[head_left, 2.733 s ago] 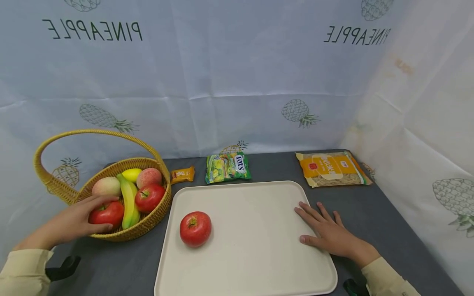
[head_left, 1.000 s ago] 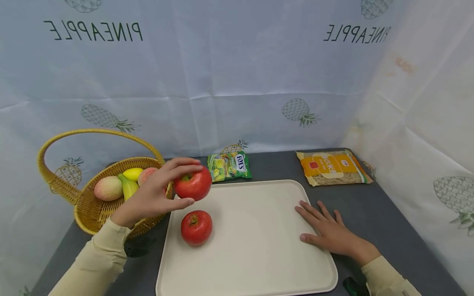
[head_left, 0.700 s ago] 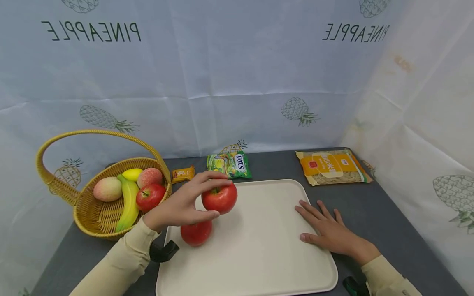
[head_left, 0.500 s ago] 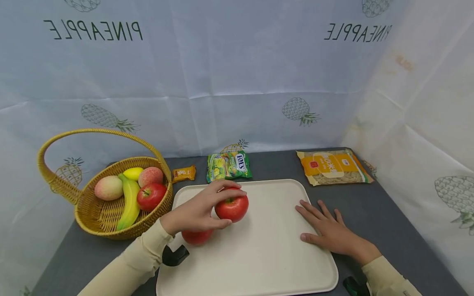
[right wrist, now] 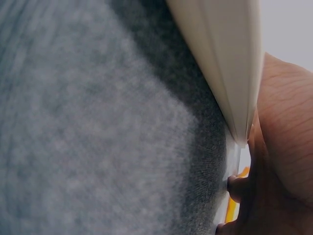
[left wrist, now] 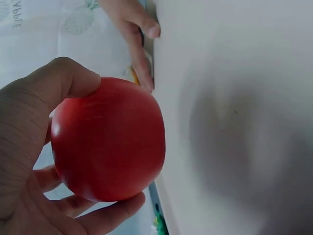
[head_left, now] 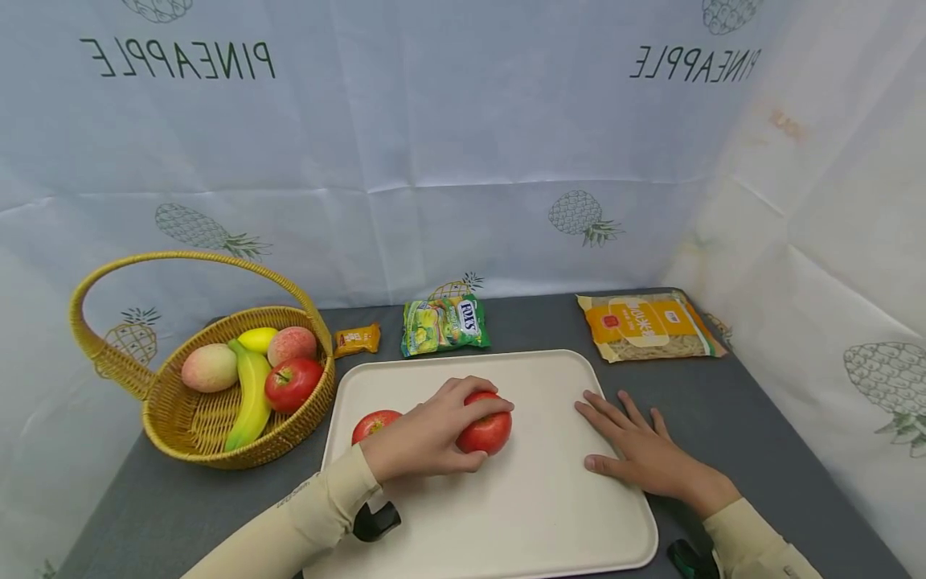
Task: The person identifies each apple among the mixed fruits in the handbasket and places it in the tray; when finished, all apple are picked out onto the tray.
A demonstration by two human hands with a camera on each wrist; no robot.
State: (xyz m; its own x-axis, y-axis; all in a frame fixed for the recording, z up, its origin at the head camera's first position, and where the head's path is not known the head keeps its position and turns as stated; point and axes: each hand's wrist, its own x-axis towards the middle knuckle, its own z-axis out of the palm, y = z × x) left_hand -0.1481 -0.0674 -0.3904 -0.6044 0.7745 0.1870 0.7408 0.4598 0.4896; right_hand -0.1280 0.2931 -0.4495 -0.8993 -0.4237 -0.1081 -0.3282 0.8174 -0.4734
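Observation:
A red apple is in my left hand, pinched between the thumb below and fingers above. In the left wrist view the held apple is close over the tray surface, its shadow falling beside it. Behind my left wrist, a second red apple sits on the beige tray, partly hidden by that hand. Fingers spread, my right hand rests across the tray's right rim. From the right wrist, the tray edge shows alongside that hand.
On the left stands a wicker basket with a tall handle, holding a banana, peaches, a yellow fruit and another apple. Along the back lie an orange packet, a green candy bag and a grain bag.
My left hand took the apple out of the basket and carried it right, over the other apple, and lower toward the tray's middle. The right hand stayed in place.

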